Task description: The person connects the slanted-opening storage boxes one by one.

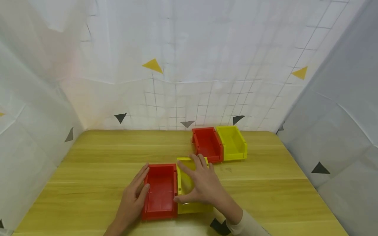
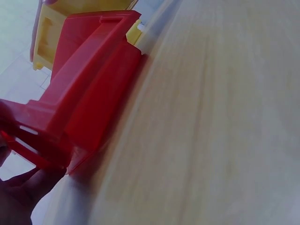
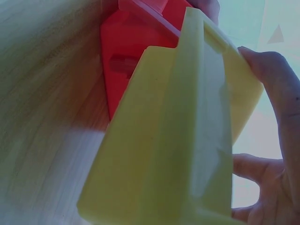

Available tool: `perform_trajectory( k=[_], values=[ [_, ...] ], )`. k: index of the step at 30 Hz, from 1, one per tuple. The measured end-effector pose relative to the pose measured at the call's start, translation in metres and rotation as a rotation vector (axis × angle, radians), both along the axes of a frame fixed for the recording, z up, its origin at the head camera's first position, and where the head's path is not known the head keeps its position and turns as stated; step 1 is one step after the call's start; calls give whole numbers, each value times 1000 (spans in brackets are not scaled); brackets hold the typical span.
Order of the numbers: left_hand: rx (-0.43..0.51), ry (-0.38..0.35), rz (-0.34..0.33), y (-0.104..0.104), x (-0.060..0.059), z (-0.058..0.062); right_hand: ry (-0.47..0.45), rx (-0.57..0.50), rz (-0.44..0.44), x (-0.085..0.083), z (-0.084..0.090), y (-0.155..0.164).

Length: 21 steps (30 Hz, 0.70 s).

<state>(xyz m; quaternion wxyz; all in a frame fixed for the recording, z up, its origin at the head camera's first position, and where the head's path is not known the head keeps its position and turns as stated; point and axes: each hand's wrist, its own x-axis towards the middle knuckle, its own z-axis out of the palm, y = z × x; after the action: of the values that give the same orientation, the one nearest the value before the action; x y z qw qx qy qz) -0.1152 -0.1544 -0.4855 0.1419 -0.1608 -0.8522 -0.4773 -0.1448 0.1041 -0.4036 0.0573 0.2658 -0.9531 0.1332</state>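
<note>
- Nearest the head cam: a light sleeve [image 1: 251, 226] at the bottom edge, w/ a black triangle marker [image 1: 220, 226] on the bench [image 1: 88, 170] just beside it.
- Right hand [image 1: 203, 185] lies over the near yellow bin [image 1: 184, 183]; fingers spread wide & fairly straight across its open top, thumb at the inner wall next to the red one. Fingertips reach the bin's far rim.
- Right wrist cam: same yellow bin [image 3: 187, 140] seen from low at its side, a finger [image 3: 281, 103] along its far edge, palm at lower right. Not a curled grip as far as it shows.
- Left hand [image 1: 133, 200] rests flat against the outer left wall of the near red bin [image 1: 159, 191]; fingers straight, pointing away from the body, thumb on the rim.
- Left wrist cam: red bin [image 2: 84, 93] close up & blurred, fingertips [image 2: 28, 187] at its near lower corner.
- Near red & near yellow bins sit side by side, walls touching, front-centre of the bench, both look empty.
- Further back, right of centre: a 2nd pair, far red bin [image 1: 207, 144] & far yellow bin [image 1: 232, 142], also touching, apart from the hands.
- Surround: white gridded sheet walls [image 1: 189, 65] w/ yellow & dark triangle markers.
</note>
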Motion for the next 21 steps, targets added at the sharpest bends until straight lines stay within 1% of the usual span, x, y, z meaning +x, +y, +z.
perform_trajectory(
  k=[10, 17, 21],
  values=[
    [-17, -2, 10, 1, 1, 3, -9, 4, 0, 0, -1, 0],
    [-24, 26, 21, 0, -1, 1, -6, 12, -1, -1, -2, 1],
    [-23, 19, 21, 0, -1, 0, -9, 5, -1, -1, -3, 0]
  ],
)
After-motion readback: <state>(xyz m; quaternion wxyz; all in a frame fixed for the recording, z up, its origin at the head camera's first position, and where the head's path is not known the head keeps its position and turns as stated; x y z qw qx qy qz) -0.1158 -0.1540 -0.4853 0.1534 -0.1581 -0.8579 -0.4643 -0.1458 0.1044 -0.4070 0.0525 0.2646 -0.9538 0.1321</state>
